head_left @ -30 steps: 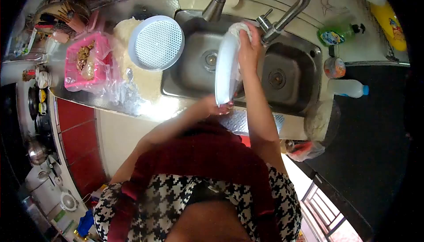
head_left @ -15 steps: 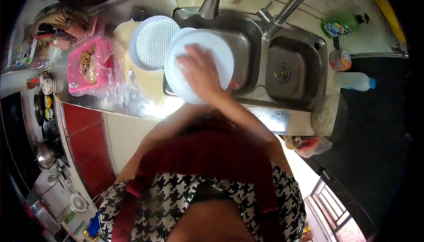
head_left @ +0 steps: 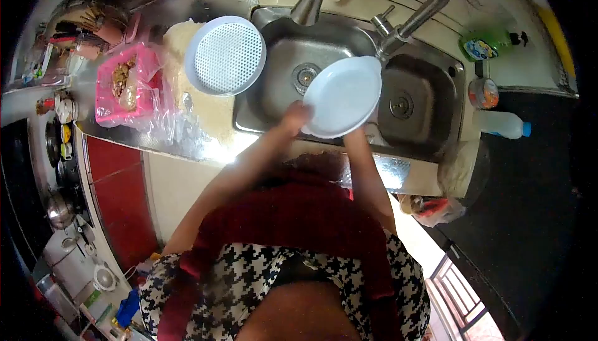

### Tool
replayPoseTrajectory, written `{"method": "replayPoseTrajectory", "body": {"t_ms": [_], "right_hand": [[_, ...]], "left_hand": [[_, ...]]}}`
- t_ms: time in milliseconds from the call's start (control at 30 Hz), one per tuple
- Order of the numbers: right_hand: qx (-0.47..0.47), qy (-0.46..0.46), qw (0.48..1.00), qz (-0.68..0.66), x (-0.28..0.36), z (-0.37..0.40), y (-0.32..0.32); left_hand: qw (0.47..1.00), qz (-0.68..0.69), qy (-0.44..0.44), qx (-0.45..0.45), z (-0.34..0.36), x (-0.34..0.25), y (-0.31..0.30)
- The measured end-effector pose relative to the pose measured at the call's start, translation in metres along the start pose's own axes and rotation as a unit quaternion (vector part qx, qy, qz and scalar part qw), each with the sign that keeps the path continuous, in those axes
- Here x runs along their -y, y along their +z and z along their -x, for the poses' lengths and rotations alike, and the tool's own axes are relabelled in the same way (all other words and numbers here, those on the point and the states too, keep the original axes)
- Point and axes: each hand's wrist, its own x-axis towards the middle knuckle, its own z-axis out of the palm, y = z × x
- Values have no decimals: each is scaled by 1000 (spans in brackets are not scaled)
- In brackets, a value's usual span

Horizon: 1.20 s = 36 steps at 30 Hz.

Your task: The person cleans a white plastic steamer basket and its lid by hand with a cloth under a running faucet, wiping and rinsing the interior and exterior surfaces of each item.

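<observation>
A round white plastic basin [head_left: 344, 96] with a small rim tab is tilted over the divider between the two sink bowls. My left hand [head_left: 296, 118], slightly blurred, is closed at its left rim. My right hand [head_left: 355, 137] supports it from the lower right; the fingers are hidden beneath the basin. A white colander [head_left: 228, 57] with a perforated bottom rests at the left edge of the steel double sink [head_left: 261, 117], partly on the counter.
The faucet [head_left: 392, 39] arches over the sink. A pink basket [head_left: 111, 110] lined with a plastic bag holds food scraps on the left. On the right stand a green detergent bottle [head_left: 483, 47], a jar [head_left: 483, 94] and a blue-capped bottle [head_left: 503, 124].
The basin has moved right, away from the colander, and tilted. My right hand has gone from its surface to underneath its lower right edge. My left hand now shows at the left rim.
</observation>
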Motion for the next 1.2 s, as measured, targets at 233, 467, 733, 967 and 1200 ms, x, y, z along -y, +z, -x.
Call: {"method": "replayPoseTrajectory", "body": {"t_ms": [233, 467, 733, 967, 1200], "right_hand": [[-328, -192, 844, 379, 45, 16, 79], [-202, 1, 933, 298, 32, 3, 61], [-43, 122, 980, 153, 18, -20, 97], [-32, 131, 972, 191, 7, -20, 147], [110, -30, 818, 563, -29, -16, 203]], "left_hand": [[996, 12, -83, -6, -3, 3, -48], [997, -29, -7, -65, -92, 99, -42], [782, 620, 51, -31, 54, -26, -104], [729, 674, 73, -93, 29, -20, -122], [801, 594, 63, -23, 61, -15, -102]]}}
